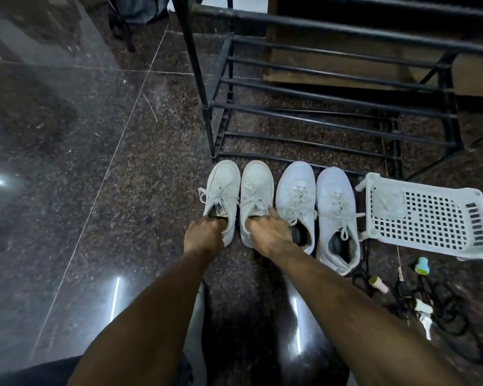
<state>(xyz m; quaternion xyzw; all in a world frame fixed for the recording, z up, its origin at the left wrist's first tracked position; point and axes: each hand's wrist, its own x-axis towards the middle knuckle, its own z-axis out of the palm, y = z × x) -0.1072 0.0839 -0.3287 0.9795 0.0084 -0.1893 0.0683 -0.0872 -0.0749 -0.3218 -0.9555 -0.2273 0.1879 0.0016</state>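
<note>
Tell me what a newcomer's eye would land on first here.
Four pale sneakers lined up on the dark floor before a black metal rack. The left hand grips the leftmost sneaker at its opening, the right hand the second sneaker; a white perforated tray lies rightmost.

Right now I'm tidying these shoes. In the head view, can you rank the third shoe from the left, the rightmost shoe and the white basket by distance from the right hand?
From the right hand:
1. third shoe, right beside it.
2. rightmost shoe, one place further right.
3. white basket, far right, by the rack.
</note>
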